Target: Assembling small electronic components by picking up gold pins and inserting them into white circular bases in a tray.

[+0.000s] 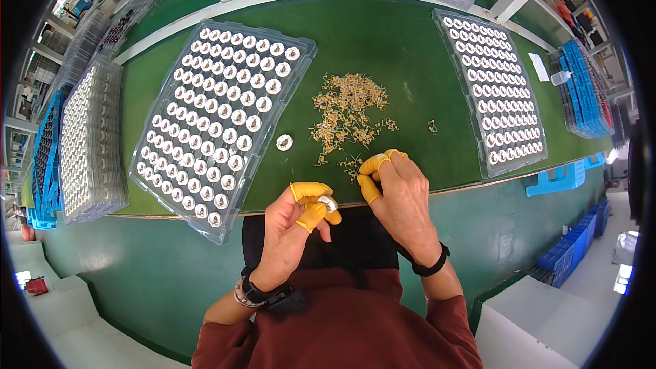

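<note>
Head view, and straight to the small round white part [328,203] — it's up in the left hand [290,222], just off the near edge of the table, pinched between thumb and fingers in yellow rubbery covers, with no gap around it. Over to the right hand [402,195]: yellow-covered fingers [373,163] curl down at the table's near edge, tips close together, right beside a little cluster of small orange-yellow components with thin wire leads [352,166]; whether they have hold of one, I cannot tell. Beyond that spreads the main heap of the same components [352,99], with a lone component [432,126] off to its right. Left of the heap sits a single round white part [284,142], lying by itself near a large clear plastic tray [268,125], set at a slant and filled with rows of such parts. Across on the right, a second clear plastic tray [464,96] carries more rows, all on the green tabletop [417,61]. Farther out — stacked clear trays [96,198] at far left, stacked blue trays [581,89] at far right.
</note>
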Tool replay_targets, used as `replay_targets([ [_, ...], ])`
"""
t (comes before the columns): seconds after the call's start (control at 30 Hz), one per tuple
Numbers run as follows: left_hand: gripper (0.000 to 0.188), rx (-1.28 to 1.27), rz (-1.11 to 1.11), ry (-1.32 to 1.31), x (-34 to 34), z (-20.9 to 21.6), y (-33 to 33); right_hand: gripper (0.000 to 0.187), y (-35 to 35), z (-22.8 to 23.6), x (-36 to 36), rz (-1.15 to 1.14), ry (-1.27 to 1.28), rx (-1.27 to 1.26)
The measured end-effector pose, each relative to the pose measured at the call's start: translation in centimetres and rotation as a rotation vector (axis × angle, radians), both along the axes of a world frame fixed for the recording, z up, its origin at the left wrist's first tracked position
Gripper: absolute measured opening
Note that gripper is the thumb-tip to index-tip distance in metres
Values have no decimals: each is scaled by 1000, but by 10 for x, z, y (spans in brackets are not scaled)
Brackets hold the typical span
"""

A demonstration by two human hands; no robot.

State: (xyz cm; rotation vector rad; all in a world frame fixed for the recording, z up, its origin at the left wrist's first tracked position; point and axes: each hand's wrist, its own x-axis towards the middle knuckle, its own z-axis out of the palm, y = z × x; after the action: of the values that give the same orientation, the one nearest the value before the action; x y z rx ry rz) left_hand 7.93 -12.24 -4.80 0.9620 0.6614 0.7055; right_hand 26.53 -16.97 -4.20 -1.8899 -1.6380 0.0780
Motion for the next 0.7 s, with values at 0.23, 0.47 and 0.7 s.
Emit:
replay_targets([
  [0.23, 20, -22, -42, -1, 4, 3, 0, 15, -4, -1, 9, -105, 294, 19],
  [0.47, 21, -18, -46, 11, 4, 3, 2, 19, -9, -3, 13, -65, 213, 105],
  [0.7, 21, 37, -44, 44, 5, 2, -1, 21, -7, -3, -2, -12, -34, 39],
])
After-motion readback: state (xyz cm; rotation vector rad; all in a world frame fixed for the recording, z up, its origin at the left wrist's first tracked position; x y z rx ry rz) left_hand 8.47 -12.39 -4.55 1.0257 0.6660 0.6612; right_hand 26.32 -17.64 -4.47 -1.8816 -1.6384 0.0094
